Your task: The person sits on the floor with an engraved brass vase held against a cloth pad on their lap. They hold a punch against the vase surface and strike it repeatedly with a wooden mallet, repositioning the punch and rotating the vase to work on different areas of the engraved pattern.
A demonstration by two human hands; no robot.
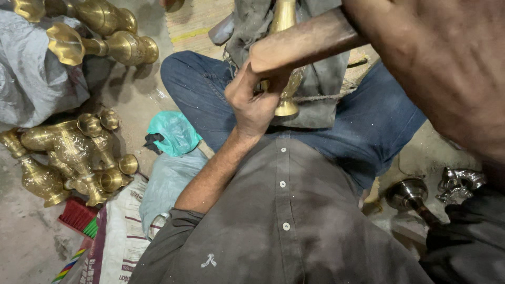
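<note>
Left fingers (247,87) clamped round brass vase (286,97) at frame centre, over the lap; vase upright, long axis running up-frame, foot lowest, just right of the fingers. Right hand (452,68) looms upper right, blurred, gripping wooden handle (305,39) slanting down-left across the vase; left hand (252,102) nearer. More vases (68,158) on floor, left

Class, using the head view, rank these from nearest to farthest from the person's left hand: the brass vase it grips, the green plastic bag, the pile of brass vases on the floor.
Measured from the left hand:
1. Brass vase, gripped in that hand over the lap.
2. Green plastic bag, on the floor beside the knee, picture-left.
3. Pile of brass vases, farther out towards the left edge.
</note>
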